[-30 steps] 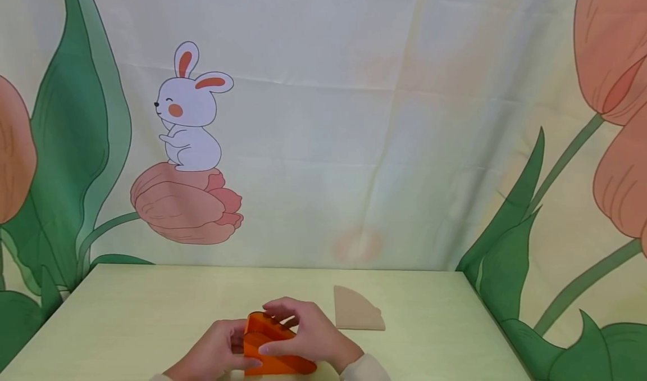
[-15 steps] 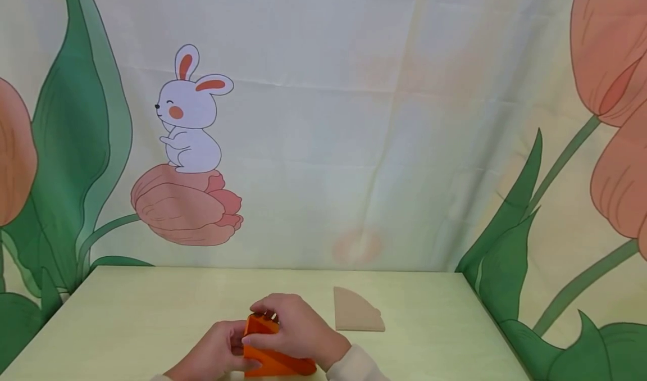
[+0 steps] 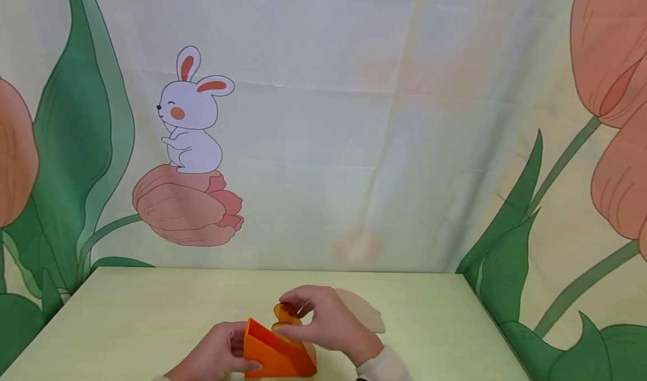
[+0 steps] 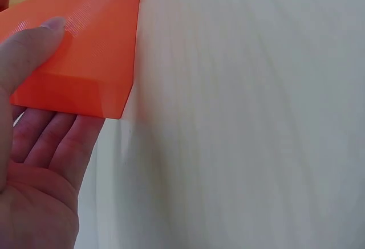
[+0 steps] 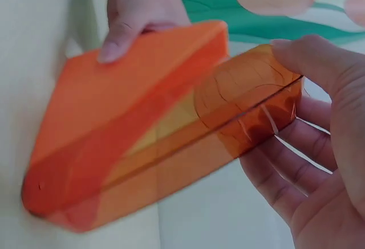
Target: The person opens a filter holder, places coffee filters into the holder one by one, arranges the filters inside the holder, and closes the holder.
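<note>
Pointing tip-first toward camera: orange wedge box (image 3: pixel 273 353)

The translucent orange plastic wedge-shaped box (image 3: pixel 273 354) is brighter than its amber see-through lid (image 5: pixel 251 103). Behind it, a flat tan fan-shaped board (image 3: pixel 365 313) lies on the pale yellow-green table (image 3: pixel 151 308).

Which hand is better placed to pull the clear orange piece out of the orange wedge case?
Probably the right hand: it already pinches the clear orange piece, while the left hand holds the orange wedge case.

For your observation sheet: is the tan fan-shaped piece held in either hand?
No, the tan piece lies flat on the table, untouched.
</note>
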Motion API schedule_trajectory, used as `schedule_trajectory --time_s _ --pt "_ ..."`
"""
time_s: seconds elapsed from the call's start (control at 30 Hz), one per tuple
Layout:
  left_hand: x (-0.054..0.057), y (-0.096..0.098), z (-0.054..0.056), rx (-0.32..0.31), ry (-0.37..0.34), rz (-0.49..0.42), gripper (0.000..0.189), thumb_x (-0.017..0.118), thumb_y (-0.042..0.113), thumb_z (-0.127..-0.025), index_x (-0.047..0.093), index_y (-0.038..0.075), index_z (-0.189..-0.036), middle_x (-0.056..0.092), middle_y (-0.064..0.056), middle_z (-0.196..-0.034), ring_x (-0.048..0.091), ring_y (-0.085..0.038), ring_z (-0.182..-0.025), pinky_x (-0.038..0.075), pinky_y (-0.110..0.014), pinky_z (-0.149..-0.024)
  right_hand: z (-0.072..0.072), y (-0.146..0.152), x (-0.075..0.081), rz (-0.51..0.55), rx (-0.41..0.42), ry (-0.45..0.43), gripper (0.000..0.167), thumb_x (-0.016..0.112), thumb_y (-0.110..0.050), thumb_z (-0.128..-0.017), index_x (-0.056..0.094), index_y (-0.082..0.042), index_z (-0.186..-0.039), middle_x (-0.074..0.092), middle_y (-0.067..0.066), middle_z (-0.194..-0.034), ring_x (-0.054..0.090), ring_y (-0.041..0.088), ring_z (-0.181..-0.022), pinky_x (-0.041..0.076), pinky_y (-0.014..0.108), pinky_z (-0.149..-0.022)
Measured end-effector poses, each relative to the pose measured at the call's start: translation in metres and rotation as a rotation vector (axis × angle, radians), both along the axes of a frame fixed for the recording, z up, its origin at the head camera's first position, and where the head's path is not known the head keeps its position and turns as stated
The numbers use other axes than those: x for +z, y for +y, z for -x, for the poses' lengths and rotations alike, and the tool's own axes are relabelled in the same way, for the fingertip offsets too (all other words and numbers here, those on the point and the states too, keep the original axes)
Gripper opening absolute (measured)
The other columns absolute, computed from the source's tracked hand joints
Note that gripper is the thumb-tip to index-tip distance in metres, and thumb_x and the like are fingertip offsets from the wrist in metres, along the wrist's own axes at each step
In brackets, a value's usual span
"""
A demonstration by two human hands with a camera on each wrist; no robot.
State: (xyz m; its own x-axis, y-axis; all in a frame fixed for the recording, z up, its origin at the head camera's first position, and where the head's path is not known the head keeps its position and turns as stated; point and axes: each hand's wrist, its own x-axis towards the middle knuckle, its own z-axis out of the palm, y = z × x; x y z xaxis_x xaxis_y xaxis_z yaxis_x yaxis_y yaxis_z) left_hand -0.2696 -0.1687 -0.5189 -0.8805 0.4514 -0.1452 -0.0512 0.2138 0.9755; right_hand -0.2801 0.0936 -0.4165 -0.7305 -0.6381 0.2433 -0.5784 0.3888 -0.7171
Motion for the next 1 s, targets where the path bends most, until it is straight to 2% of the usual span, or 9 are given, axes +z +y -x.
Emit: schedule_trajectory --time_s 0.17,0.37,0.47,0.67,1.0 --pt "-0.001 0.0 -0.001 0.011 -0.001 0.003 0.056 0.087 0.019 -0.08 0.065 0.004 -0.129 0.075 -0.008 -0.118 0.072 -0.024 -0.103 0.061 -0.04 -0.094 0.003 0.028 -0.001 0.056 -0.01 -0.012 0.039 0.084 -0.032 -0.086 0.073 -0.021 -0.122 0.075 -0.004 -0.105 0.069 0.007 -0.091 0.06 0.025 -0.085" --pt "-0.002 0.001 0.0 0.018 0.005 0.005 0.056 0.088 0.017 -0.079 0.065 0.004 -0.129 0.075 -0.008 -0.118 0.071 -0.024 -0.101 0.061 -0.039 -0.093 0.005 0.058 -0.001 0.1 -0.006 -0.068 0.039 0.086 -0.024 -0.084 0.073 -0.017 -0.12 0.075 0.0 -0.107 0.072 0.011 -0.093 0.061 0.031 -0.09" --pt "-0.002 0.001 0.0 0.024 0.005 0.012 0.057 0.088 0.017 -0.079 0.065 0.003 -0.129 0.075 -0.008 -0.118 0.071 -0.024 -0.1 0.061 -0.04 -0.093 0.006 0.072 -0.002 0.11 -0.024 -0.091 0.039 0.087 -0.024 -0.083 0.073 -0.016 -0.119 0.076 0.002 -0.107 0.073 0.013 -0.094 0.061 0.032 -0.091" --pt "-0.001 0.002 -0.001 0.037 0.001 0.02 0.058 0.088 0.018 -0.079 0.065 0.003 -0.129 0.075 -0.008 -0.117 0.071 -0.024 -0.1 0.062 -0.039 -0.093 0.007 0.097 -0.009 0.112 -0.074 -0.158 0.04 0.089 -0.025 -0.082 0.073 -0.016 -0.118 0.076 0.003 -0.109 0.074 0.015 -0.096 0.06 0.025 -0.09" --pt "0.0 0.002 -0.001 0.048 -0.004 0.033 0.059 0.089 0.019 -0.078 0.065 0.003 -0.129 0.075 -0.008 -0.117 0.071 -0.023 -0.1 0.061 -0.039 -0.093 0.011 0.128 -0.023 0.086 -0.135 -0.257 0.043 0.089 -0.029 -0.081 0.073 -0.015 -0.118 0.077 0.005 -0.111 0.074 0.018 -0.097 0.061 0.027 -0.09"
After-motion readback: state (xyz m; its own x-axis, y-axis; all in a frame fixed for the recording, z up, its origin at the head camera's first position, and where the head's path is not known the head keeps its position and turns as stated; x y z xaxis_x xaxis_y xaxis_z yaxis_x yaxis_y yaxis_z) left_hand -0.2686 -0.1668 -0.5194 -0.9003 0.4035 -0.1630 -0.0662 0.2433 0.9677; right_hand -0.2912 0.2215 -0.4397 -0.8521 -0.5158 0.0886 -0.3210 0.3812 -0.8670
